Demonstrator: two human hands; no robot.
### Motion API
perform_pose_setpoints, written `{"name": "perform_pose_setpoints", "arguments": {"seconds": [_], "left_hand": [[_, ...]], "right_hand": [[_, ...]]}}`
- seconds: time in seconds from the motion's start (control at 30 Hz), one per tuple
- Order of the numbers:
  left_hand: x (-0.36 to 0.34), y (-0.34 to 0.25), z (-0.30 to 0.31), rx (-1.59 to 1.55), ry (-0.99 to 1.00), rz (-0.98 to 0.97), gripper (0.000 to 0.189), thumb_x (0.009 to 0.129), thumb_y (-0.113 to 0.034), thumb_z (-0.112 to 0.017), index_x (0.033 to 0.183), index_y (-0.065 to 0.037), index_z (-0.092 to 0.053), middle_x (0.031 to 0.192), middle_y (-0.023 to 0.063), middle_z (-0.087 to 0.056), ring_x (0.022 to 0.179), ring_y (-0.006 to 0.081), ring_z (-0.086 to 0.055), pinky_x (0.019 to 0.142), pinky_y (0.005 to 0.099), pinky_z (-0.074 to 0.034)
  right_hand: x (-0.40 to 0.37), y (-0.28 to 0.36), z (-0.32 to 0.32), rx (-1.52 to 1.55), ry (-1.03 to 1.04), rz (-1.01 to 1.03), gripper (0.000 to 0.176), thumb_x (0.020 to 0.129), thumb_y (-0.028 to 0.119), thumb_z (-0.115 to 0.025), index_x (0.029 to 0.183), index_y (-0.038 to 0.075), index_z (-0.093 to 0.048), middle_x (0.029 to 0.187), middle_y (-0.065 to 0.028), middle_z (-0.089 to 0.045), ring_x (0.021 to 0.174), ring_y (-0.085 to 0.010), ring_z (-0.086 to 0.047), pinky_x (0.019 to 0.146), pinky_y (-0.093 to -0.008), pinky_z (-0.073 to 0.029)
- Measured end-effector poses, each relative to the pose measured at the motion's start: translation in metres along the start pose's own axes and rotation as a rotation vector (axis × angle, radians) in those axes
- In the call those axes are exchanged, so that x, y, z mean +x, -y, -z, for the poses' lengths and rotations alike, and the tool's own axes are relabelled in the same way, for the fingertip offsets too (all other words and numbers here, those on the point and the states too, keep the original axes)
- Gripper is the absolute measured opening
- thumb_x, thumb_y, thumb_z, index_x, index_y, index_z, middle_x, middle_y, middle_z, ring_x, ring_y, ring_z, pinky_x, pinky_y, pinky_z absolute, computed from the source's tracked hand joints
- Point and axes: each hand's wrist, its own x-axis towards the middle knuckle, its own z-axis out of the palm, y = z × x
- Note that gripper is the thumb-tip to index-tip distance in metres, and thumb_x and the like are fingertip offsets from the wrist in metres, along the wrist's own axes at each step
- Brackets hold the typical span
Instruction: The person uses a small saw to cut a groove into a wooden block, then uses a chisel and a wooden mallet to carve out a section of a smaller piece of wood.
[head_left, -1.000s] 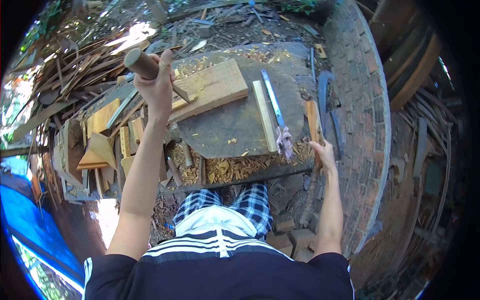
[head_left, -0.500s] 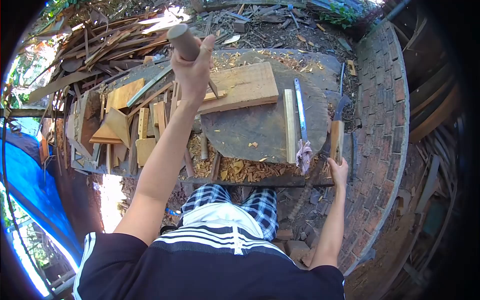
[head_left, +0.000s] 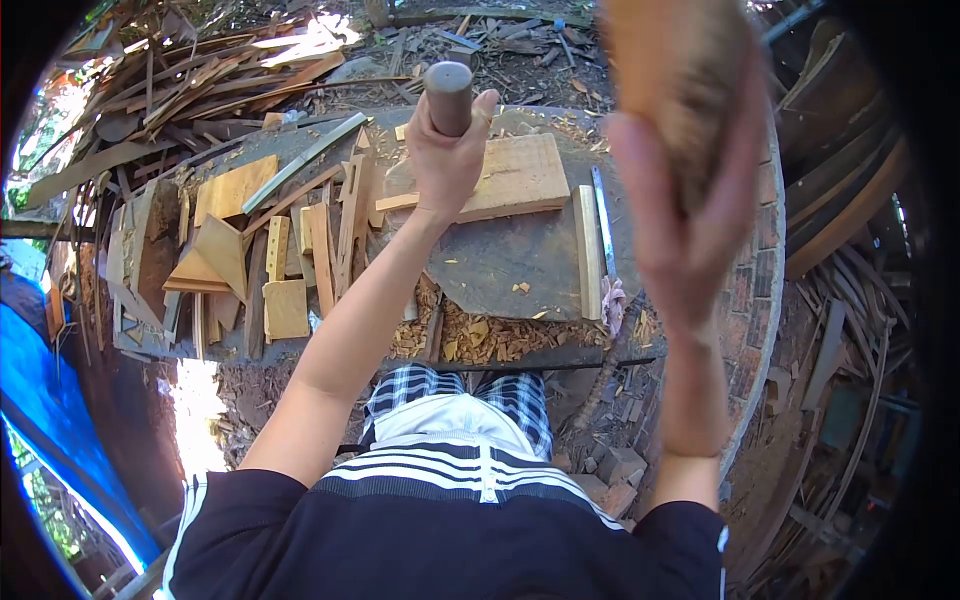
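Note:
My left hand (head_left: 447, 165) is closed around the thick round handle of a chisel (head_left: 449, 100), held upright with its butt end towards me. Its lower end is hidden behind the hand, over a pale wooden block (head_left: 520, 180). A thin wood strip (head_left: 398, 202) sticks out at the block's left end, beside my wrist. My right hand (head_left: 690, 240) is raised close to the camera and smeared by motion. It grips a wooden mallet (head_left: 660, 70), whose blurred upper part runs out of the top of the frame.
The block lies on a round stump top (head_left: 500, 275). Right of it are a square wooden bar (head_left: 587, 255), a metal ruler (head_left: 603, 220) and a crumpled rag (head_left: 613, 305). Offcuts (head_left: 285, 250) crowd the left; wood chips (head_left: 490, 340) litter the front. A brick wall (head_left: 745, 310) borders the right.
My right hand has swung up from the bench's right edge towards the camera with the mallet. My left hand has shifted right and slightly down in view with the chisel.

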Motion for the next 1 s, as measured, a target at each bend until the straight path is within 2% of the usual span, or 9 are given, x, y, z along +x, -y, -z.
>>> {"name": "perform_pose_setpoints", "arguments": {"seconds": [0.03, 0.1, 0.27, 0.4, 0.53, 0.67, 0.73, 0.9, 1.0], "left_hand": [[-0.001, -0.001, 0.002, 0.015, 0.008, -0.002, 0.028, 0.084, -0.022, -0.076, 0.083, -0.002, -0.057, 0.073, 0.0001, -0.058, 0.066, 0.0088, -0.052, 0.062, 0.0265, -0.044], [-0.001, 0.000, 0.000, -0.079, -0.027, -0.034, 0.027, 0.083, -0.021, -0.077, 0.083, -0.003, -0.057, 0.075, 0.0006, -0.059, 0.068, 0.0085, -0.052, 0.064, 0.0267, -0.044], [-0.006, 0.000, 0.005, -0.173, -0.004, 0.051, 0.023, 0.078, -0.013, -0.078, 0.084, -0.003, -0.058, 0.084, 0.0022, -0.062, 0.074, 0.0086, -0.054, 0.069, 0.0271, -0.045], [-0.006, -0.001, 0.002, -0.149, 0.018, -0.135, 0.022, 0.076, -0.010, -0.077, 0.085, -0.002, -0.058, 0.078, 0.0012, -0.060, 0.069, 0.0092, -0.052, 0.066, 0.0267, -0.045], [-0.009, 0.005, 0.001, -0.075, 0.050, -0.037, 0.021, 0.076, -0.006, -0.075, 0.085, -0.002, -0.057, 0.075, -0.0012, -0.059, 0.067, 0.0078, -0.051, 0.064, 0.0244, -0.044], [-0.010, 0.004, -0.006, -0.308, 0.125, 0.049, 0.019, 0.076, -0.004, -0.073, 0.088, -0.001, -0.058, 0.075, -0.0031, -0.059, 0.069, 0.0053, -0.051, 0.063, 0.0224, -0.043], [-0.010, 0.007, -0.007, -0.238, 0.074, -0.075, 0.021, 0.075, -0.003, -0.073, 0.090, -0.001, -0.059, 0.078, -0.0019, -0.061, 0.071, 0.0049, -0.052, 0.065, 0.0217, -0.043], [-0.003, 0.000, -0.004, -0.145, 0.041, -0.152, 0.019, 0.079, -0.008, -0.074, 0.086, -0.003, -0.057, 0.077, -0.0015, -0.062, 0.071, 0.0045, -0.054, 0.063, 0.0214, -0.043], [-0.005, 0.014, 0.010, -0.117, 0.109, 0.055, 0.023, 0.083, -0.014, -0.076, 0.079, -0.006, -0.055, 0.068, -0.0036, -0.058, 0.063, 0.0034, -0.054, 0.058, 0.0202, -0.041]], "right_hand": [[0.011, 0.009, 0.000, -0.009, -0.007, -0.006, 0.065, 0.088, 0.027, -0.069, 0.145, 0.016, -0.039, 0.125, -0.0167, -0.062, 0.099, -0.0258, -0.068, 0.078, -0.0386, -0.058], [0.026, 0.022, -0.003, -0.206, 0.616, -0.270, 0.066, 0.089, 0.030, -0.065, 0.145, 0.006, -0.039, 0.106, -0.0252, -0.068, 0.083, -0.0298, -0.072, 0.073, -0.0351, -0.057], [0.014, 0.015, -0.020, -0.236, 0.243, -0.080, 0.058, 0.085, 0.029, -0.071, 0.139, 0.021, -0.051, 0.102, -0.0163, -0.071, 0.083, -0.0274, -0.072, 0.076, -0.0357, -0.057], [0.013, 0.016, -0.018, -0.449, 0.610, -0.225, 0.061, 0.086, 0.030, -0.070, 0.142, 0.025, -0.047, 0.097, -0.0151, -0.071, 0.081, -0.0292, -0.071, 0.075, -0.0387, -0.057], [0.007, 0.009, -0.024, -0.179, 0.029, 0.031, 0.055, 0.084, 0.037, -0.068, 0.135, 0.022, -0.055, 0.077, -0.0131, -0.069, 0.067, -0.0290, -0.070, 0.063, -0.0417, -0.057], [0.009, 0.020, -0.012, -0.492, 0.547, -0.158, 0.053, 0.082, 0.033, -0.071, 0.131, 0.018, -0.057, 0.081, -0.0145, -0.069, 0.068, -0.0320, -0.068, 0.064, -0.0396, -0.056], [0.007, 0.021, -0.016, -0.315, 0.058, 0.034, 0.054, 0.082, 0.037, -0.068, 0.132, 0.021, -0.057, 0.082, -0.0128, -0.069, 0.069, -0.0298, -0.068, 0.065, -0.0387, -0.057], [-0.007, 0.013, -0.006, -0.255, 0.479, -0.437, 0.062, 0.084, 0.039, -0.066, 0.140, 0.019, -0.049, 0.100, -0.0155, -0.071, 0.088, -0.0292, -0.071, 0.079, -0.0407, -0.056], [-0.038, -0.026, -0.020, 0.058, 0.101, -0.491, 0.067, 0.085, 0.041, -0.064, 0.144, 0.018, -0.044, 0.115, -0.0182, -0.067, 0.104, -0.0292, -0.067, 0.091, -0.0388, -0.052]]}}
